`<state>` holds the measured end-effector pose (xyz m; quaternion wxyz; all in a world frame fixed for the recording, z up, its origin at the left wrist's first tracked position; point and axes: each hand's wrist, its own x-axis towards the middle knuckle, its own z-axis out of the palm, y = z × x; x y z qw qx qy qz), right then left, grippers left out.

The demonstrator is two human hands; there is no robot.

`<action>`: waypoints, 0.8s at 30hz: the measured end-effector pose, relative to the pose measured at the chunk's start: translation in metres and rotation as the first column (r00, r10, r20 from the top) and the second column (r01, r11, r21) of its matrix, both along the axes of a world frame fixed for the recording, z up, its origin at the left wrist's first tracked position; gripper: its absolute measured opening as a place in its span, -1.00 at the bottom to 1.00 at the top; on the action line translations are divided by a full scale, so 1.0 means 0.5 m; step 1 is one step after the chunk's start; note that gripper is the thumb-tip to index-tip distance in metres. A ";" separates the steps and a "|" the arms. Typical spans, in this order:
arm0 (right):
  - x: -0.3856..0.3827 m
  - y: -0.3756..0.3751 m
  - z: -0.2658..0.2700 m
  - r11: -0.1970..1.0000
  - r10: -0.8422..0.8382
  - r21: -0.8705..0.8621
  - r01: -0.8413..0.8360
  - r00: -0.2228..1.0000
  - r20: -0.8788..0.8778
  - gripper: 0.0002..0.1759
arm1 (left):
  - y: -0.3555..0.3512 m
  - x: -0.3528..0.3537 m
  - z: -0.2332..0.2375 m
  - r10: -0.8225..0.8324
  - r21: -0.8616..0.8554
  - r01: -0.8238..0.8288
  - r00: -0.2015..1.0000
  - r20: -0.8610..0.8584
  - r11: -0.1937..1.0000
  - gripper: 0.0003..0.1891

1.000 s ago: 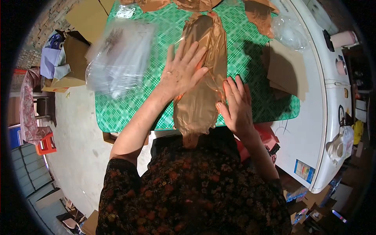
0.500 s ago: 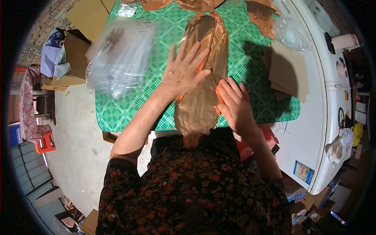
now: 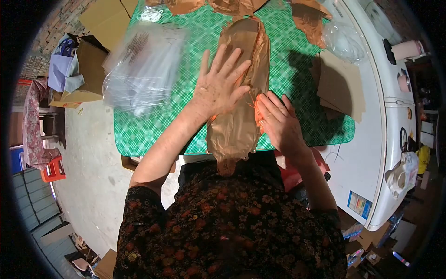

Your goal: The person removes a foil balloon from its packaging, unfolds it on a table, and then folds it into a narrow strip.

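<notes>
A long, flat, copper-coloured foil balloon [image 3: 232, 130] lies lengthwise on the table, its narrow tail hanging over the near edge. My left hand [image 3: 217, 90] rests flat across its upper left half, fingers spread. Along the right edge, my right hand [image 3: 281, 123] leans on its side with fingers stretched out, touching the rumpled foil there. That foil glows orange in the light, and part of it is hidden by the fingers. The balloon's right side is creased toward the far end, while the near half looks smoother.
Clear plastic bags [image 3: 144, 69] are stacked at left on the green checked tablecloth [image 3: 190, 42]. More copper foil pieces [image 3: 309, 21] lie along the far side. Brown cardboard sheets [image 3: 341, 88] and a clear plastic bundle [image 3: 344, 42] are at right, beside a white fridge [image 3: 395, 125].
My left hand has spread its fingers a little more and shifted slightly. My right hand has moved slightly, and the foil between the hands lies flatter.
</notes>
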<state>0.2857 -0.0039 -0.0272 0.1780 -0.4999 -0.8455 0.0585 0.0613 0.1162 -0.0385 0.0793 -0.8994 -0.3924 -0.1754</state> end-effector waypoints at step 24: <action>-0.001 0.002 -0.011 0.998 -0.002 0.056 0.001 1.000 0.012 -0.46 | 0.049 0.033 -0.012 -0.314 -0.153 0.324 0.946 0.085 0.934 -0.40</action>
